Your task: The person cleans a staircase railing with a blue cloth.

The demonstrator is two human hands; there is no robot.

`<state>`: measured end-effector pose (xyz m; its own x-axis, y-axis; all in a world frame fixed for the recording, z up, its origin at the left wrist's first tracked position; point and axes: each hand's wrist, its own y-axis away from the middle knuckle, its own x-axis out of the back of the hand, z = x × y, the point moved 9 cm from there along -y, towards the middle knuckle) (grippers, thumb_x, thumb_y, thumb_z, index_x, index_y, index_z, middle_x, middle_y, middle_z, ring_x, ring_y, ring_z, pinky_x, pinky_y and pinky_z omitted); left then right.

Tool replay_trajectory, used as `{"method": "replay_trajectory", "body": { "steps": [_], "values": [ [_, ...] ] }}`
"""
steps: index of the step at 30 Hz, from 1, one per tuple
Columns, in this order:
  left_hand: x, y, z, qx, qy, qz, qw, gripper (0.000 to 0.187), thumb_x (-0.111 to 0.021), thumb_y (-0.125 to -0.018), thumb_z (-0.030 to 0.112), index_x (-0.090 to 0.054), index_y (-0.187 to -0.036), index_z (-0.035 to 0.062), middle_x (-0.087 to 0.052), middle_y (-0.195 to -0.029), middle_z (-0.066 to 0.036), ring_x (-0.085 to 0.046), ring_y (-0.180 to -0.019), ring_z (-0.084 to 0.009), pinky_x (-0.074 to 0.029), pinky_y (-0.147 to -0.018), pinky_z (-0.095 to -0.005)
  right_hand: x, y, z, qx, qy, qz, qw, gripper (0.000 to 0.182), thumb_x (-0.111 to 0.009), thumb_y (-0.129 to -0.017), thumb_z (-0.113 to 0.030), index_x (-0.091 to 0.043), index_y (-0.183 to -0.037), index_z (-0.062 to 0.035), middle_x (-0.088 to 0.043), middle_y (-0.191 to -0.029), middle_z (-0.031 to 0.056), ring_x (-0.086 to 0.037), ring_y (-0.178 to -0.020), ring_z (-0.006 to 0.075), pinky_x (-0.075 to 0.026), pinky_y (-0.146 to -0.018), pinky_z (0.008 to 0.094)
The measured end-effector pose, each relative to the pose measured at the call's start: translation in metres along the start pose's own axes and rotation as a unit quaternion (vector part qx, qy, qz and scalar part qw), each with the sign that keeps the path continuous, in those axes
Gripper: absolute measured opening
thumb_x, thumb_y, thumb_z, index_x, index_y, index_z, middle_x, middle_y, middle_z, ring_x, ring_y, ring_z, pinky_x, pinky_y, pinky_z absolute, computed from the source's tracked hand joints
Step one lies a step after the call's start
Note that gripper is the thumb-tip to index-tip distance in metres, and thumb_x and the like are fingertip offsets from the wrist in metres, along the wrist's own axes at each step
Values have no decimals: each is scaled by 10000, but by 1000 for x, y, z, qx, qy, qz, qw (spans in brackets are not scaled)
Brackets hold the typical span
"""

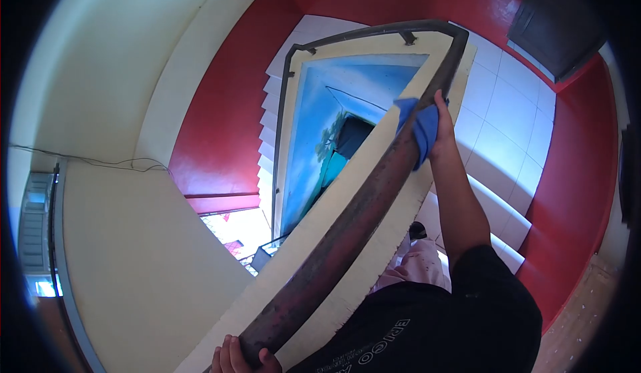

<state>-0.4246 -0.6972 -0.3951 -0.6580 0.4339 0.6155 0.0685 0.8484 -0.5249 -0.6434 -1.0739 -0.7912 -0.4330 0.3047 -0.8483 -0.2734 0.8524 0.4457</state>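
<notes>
Notably, blue fabric cloth (pixel 425 129), clasped by right hand (pixel 445 129) around worn dark-brown tubular handrail (pixel 347 236), could be dropped if grip slackened; near stretch grasped by left hand (pixel 232 356).

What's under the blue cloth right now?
The dark handrail, which shows above and below the cloth, runs beneath it. The covered stretch of rail cannot be seen, nor can the palm of the right hand holding the cloth.

Right hand (pixel 441 126), blue cloth (pixel 426 131), dark handrail (pixel 340 233)
</notes>
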Motion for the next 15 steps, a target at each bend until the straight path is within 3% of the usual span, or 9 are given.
{"method": "replay_trajectory", "body": {
  "steps": [4, 8, 10, 12, 14, 15],
  "values": [
    [2, -5, 4, 5, -6, -18, 1000, 489, -546, -953, 565, -789, -865, 150, -760, -787, 10, -717, -711, -169, -480, -658, -302, 13, -15, -9, 111, -36, -37, 992, 710, -623, -875, -671, -600, -1177, -29, -666, -990, 157, -665, -877, 306, -569, -787, 430],
    [2, -4, 3, -21, 7, -4, 1000, 471, -555, -952, 556, -785, -884, 151, -762, -800, 15, -715, -704, -169, -481, -641, -301, -19, 59, 35, 89, -20, 56, 994, 609, -578, -942, -608, -593, -1171, -44, -664, -1062, 131, -667, -929, 265, -567, -812, 397],
    [2, -2, 2, -26, 10, 7, 1000, 466, -558, -951, 552, -785, -885, 151, -763, -801, 18, -714, -701, -168, -483, -637, -299, 10, 71, 34, 165, -9, 146, 975, 553, -574, -976, -533, -569, -1224, -39, -653, -1114, 115, -650, -984, 244, -544, -866, 378],
    [2, -4, 2, -18, 17, 20, 999, 462, -558, -951, 546, -786, -877, 151, -762, -797, 20, -713, -699, -165, -487, -636, -295, 32, 80, 22, 289, 75, 205, 932, 499, -578, -1002, -447, -545, -1275, -30, -644, -1155, 102, -633, -1025, 222, -514, -915, 357],
    [5, -7, 2, -22, 10, 4, 1000, 461, -560, -947, 543, -788, -866, 151, -762, -789, 20, -712, -694, -164, -489, -639, -290, 35, 94, -12, 456, 219, 221, 834, 455, -589, -1020, -349, -522, -1325, -18, -639, -1184, 91, -617, -1051, 199, -479, -958, 334],
    [4, -9, 3, -22, 5, -2, 1000, 460, -561, -946, 542, -788, -860, 151, -761, -785, 21, -711, -692, -163, -491, -640, -287, 25, 90, -26, 471, 281, 189, 815, 481, -614, -1008, -335, -506, -1345, -10, -618, -1220, 99, -602, -1075, 196, -470, -969, 337]
  ]
}}
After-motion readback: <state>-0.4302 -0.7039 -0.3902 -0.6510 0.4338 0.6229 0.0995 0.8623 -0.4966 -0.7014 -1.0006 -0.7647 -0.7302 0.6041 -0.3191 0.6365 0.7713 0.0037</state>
